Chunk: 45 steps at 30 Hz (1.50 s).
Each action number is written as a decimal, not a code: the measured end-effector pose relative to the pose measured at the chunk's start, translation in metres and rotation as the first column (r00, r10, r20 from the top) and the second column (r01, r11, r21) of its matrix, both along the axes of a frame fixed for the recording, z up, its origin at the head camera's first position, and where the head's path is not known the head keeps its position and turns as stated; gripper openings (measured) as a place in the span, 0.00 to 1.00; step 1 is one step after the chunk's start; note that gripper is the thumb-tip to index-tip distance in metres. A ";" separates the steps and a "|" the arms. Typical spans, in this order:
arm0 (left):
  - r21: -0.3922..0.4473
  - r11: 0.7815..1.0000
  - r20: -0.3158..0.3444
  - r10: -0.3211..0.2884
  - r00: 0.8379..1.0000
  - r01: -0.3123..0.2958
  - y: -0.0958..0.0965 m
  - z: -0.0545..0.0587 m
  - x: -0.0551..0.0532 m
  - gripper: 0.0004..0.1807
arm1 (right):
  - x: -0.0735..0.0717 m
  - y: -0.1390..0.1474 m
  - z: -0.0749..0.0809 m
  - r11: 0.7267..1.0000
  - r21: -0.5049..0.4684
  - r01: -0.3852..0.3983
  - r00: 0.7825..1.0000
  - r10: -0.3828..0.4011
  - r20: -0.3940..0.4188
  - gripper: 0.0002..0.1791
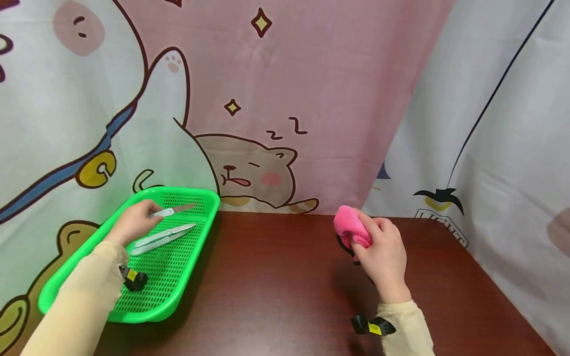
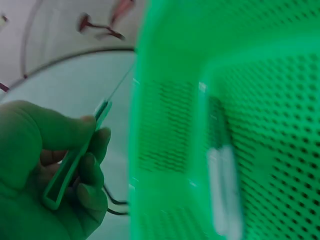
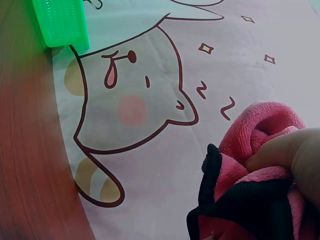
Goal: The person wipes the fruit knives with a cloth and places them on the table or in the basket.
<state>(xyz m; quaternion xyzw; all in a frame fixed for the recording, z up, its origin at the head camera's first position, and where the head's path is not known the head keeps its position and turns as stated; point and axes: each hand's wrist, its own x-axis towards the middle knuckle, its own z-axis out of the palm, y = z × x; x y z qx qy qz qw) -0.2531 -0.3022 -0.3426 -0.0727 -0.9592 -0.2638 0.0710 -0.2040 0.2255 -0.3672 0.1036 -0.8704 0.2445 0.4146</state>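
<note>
My left hand (image 1: 135, 222) grips a knife (image 1: 165, 212) by its pale handle, above the green basket in the head view. In the left wrist view, a lengthwise slot shows in the handle (image 2: 75, 165), and the thin blade points away from the fingers. Two more knives (image 1: 162, 239) with pale handles lie side by side on the basket floor. On the right, my right hand (image 1: 384, 252) holds a bunched pink cloth (image 1: 349, 225) up over the table. Black edging (image 3: 250, 205) runs along the cloth in the right wrist view.
The green perforated basket (image 1: 207, 247) stands at the left of the dark brown table (image 1: 276, 277). Behind the table hangs a printed pink and white curtain (image 1: 338, 99), and a pale curtain (image 1: 512, 173) borders the right side. Small black cameras (image 1: 373, 326) sit at both wrists.
</note>
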 end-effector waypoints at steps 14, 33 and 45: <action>-0.077 0.990 0.202 -0.097 0.974 0.114 -0.010 -0.046 -0.014 0.06 | -0.001 0.002 -0.002 1.000 0.012 0.016 1.000 -0.016 0.027 0.32; -0.215 0.970 0.302 -0.041 0.952 0.110 -0.001 -0.060 -0.008 0.05 | -0.001 0.003 -0.001 1.000 0.011 0.004 1.000 -0.005 0.022 0.32; -0.255 0.961 0.300 -0.028 0.953 0.108 0.000 -0.059 -0.007 0.06 | -0.001 0.004 -0.001 1.000 0.008 0.012 1.000 -0.012 0.023 0.33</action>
